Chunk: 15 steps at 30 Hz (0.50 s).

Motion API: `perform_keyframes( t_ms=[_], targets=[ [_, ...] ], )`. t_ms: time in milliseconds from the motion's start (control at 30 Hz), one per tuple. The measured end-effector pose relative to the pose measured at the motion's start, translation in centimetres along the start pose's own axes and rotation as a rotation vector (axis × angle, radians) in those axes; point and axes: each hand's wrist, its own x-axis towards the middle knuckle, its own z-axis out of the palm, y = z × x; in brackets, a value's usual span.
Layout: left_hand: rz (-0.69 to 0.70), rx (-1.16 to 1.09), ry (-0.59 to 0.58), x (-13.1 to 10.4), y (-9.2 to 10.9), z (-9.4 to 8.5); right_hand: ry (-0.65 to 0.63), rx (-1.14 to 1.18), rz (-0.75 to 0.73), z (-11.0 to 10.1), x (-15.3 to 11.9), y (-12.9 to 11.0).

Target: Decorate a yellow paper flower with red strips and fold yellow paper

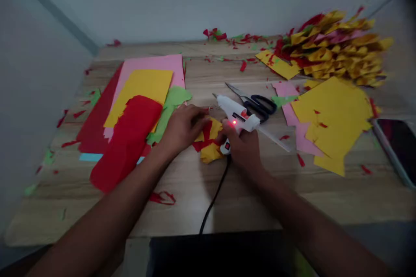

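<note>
My right hand (pixel 245 147) is wrapped round the handle of a white hot glue gun (pixel 235 110). Its nozzle points up and left, and a red light glows on its side. My left hand (pixel 186 125) has bent fingers, with thumb and forefinger close together at the edge of crumpled yellow and red paper (pixel 211 152). That paper lies between both hands, partly covered by them. Just beyond the glue gun rest scissors (pixel 256 103) with dark handles. A black cord (pixel 214 199) runs from the gun over the table's front edge.
Pink (pixel 156 61), yellow (pixel 143 88) and red paper (pixel 125 143) is stacked at left, beside green paper (pixel 175 97). Yellow sheets (pixel 338 117) and a phone (pixel 398 147) lie at right. A ruffled yellow and red paper piece (pixel 341 52) stands at back right. Scraps litter the table (pixel 182 212).
</note>
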Motion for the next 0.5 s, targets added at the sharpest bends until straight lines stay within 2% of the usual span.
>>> perform_keyframes(
  t_ms=[167, 333, 500],
  targets=[
    [0.004, 0.082, 0.006, -0.47, -0.64, 0.62, -0.002, -0.045, -0.022, -0.25, -0.2, -0.07],
    [-0.028, 0.125, -0.019, -0.48, -0.41, 0.46, 0.012, -0.092, -0.031, -0.24, -0.25, -0.28],
    [-0.054, 0.144, 0.017, -0.49, -0.19, 0.43, 0.017, -0.073, -0.018, -0.16, -0.32, -0.1]
  ],
)
